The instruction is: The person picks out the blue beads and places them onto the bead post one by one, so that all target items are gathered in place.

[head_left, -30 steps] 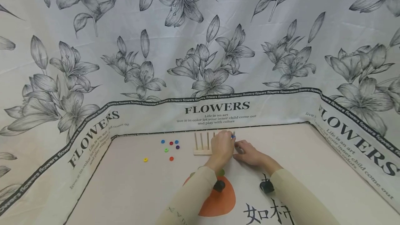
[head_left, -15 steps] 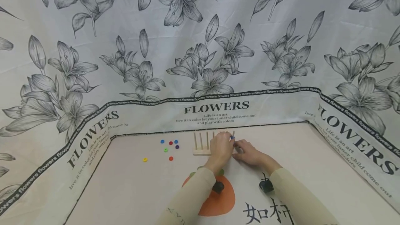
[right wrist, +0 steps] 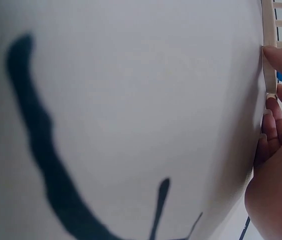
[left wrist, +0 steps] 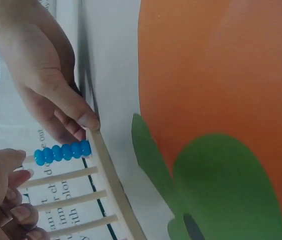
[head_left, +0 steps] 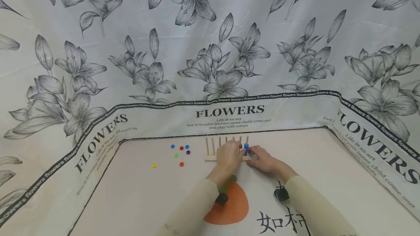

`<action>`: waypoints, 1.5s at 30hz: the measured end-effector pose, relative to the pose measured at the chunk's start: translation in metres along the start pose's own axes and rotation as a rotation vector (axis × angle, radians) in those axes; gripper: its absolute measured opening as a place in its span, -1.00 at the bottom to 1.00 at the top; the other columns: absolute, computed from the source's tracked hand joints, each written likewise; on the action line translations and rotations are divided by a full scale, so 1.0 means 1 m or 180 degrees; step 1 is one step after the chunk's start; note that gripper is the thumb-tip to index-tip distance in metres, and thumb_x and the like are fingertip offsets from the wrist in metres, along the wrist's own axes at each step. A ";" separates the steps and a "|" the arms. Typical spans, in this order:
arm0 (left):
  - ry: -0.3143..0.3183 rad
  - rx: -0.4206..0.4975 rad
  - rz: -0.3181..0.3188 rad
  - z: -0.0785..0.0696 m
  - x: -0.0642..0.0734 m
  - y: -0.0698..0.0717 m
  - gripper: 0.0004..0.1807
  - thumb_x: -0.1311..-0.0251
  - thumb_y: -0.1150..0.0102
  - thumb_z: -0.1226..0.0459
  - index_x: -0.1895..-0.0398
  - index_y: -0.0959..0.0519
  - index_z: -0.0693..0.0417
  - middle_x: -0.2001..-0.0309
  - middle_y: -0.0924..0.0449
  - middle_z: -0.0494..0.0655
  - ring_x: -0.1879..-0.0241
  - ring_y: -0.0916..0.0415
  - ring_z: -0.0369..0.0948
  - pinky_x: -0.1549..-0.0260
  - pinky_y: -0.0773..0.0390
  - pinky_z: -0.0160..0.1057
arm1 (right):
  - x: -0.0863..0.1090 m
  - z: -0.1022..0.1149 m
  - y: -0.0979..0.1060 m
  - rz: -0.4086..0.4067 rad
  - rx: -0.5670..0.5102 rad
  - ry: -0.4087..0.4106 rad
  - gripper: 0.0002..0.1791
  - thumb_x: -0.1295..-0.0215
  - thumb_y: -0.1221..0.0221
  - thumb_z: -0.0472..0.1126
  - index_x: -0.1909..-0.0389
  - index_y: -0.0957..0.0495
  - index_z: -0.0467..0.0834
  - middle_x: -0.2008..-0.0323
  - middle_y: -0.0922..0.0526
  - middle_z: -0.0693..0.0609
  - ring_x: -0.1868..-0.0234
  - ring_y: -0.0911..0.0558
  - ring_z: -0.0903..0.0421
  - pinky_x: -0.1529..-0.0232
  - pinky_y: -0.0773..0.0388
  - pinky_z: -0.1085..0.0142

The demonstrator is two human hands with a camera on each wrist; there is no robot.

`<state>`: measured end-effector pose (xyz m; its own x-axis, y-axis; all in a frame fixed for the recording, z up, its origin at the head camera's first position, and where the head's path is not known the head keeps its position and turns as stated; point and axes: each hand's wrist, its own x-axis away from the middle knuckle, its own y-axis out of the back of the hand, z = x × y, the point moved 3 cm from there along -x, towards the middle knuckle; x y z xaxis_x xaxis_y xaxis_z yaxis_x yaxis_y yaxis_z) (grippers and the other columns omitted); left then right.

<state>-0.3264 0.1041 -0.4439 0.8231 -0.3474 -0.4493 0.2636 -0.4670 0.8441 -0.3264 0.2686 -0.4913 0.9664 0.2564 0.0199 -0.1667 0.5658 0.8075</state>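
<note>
A wooden peg rack [head_left: 211,158] with a row of upright rods stands on the table. Its rightmost rod carries a stack of blue beads [left wrist: 62,152], reaching up from the base. My left hand [head_left: 229,156] is just left of that stack, in front of the middle rods, some of which it hides. In the left wrist view its loosely bent fingers [left wrist: 21,212] are near the rod tops, with no bead seen in them. My right hand [head_left: 263,159] pinches the right end of the base, thumb on the front and fingers at the end and behind.
Left of the rack lie several loose beads: a yellow bead [head_left: 154,165], an orange-red bead [head_left: 182,164], a green bead [head_left: 176,155], a purple bead [head_left: 188,152], a red bead [head_left: 181,148] and two blue. Flower-printed fabric [head_left: 229,117] rises behind and at the sides.
My left hand has come down and left from the top of the rightmost rod, and the blue stack now shows. A blue bead at its fingertips earlier is no longer there. My right hand stays put.
</note>
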 end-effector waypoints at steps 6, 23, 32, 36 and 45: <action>-0.0182 0.0230 0.0192 0.010 0.010 0.016 -0.80 -0.35 -0.31 0.06 0.19 -0.73 -0.04 0.41 -0.60 -0.24 0.54 -0.35 -0.37 0.60 -0.31 -0.44 | -0.006 -0.013 -0.007 0.0004 -0.0054 -0.0022 -0.33 -0.41 -0.18 -0.04 -0.44 -0.33 -0.25 -0.37 -0.32 -0.33 -0.41 -0.28 -0.33 -0.39 -0.20 -0.31; -0.0245 0.0646 0.0163 0.075 0.035 0.077 -0.78 -0.31 -0.36 0.18 0.06 -0.70 0.07 0.18 -0.64 -0.10 0.25 -0.58 -0.17 0.29 -0.56 -0.29 | 0.003 0.003 0.004 0.0012 -0.0013 0.0118 -0.33 -0.44 -0.16 -0.08 -0.41 -0.29 -0.39 -0.37 -0.28 -0.44 -0.38 -0.26 -0.43 -0.36 -0.20 -0.35; 0.0245 0.0754 -0.0123 0.145 0.039 0.108 -0.72 -0.28 -0.38 0.24 -0.01 -0.66 0.14 0.10 -0.63 0.03 0.20 -0.58 -0.07 0.22 -0.61 -0.13 | 0.002 0.003 0.003 0.0043 -0.0008 0.0042 -0.31 -0.45 -0.16 -0.05 -0.42 -0.29 -0.38 -0.39 -0.27 -0.41 -0.40 -0.26 -0.39 -0.38 -0.22 -0.31; 0.0619 0.0865 -0.0083 0.176 0.035 0.113 -0.67 -0.30 -0.35 0.27 -0.08 -0.62 0.17 0.02 -0.62 0.10 0.10 -0.57 0.00 0.13 -0.60 -0.07 | 0.001 0.005 0.003 0.0076 -0.0055 -0.0045 -0.34 -0.46 -0.17 -0.09 -0.43 -0.29 -0.35 -0.40 -0.27 -0.38 -0.40 -0.28 -0.36 -0.38 -0.23 -0.30; 0.1160 0.1030 0.0205 0.227 0.026 0.111 -0.55 -0.36 -0.28 0.33 -0.27 -0.49 0.26 -0.13 -0.54 0.23 0.01 -0.53 0.03 0.07 -0.60 -0.04 | 0.001 0.002 0.001 0.0079 -0.0057 -0.0072 -0.34 -0.46 -0.18 -0.08 -0.43 -0.30 -0.33 -0.41 -0.28 -0.35 -0.42 -0.27 -0.34 -0.40 -0.21 -0.28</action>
<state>-0.3897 -0.1416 -0.4284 0.9703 -0.1038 -0.2187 0.0841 -0.7027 0.7065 -0.3253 0.2681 -0.4895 0.9660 0.2530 0.0534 -0.1941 0.5733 0.7960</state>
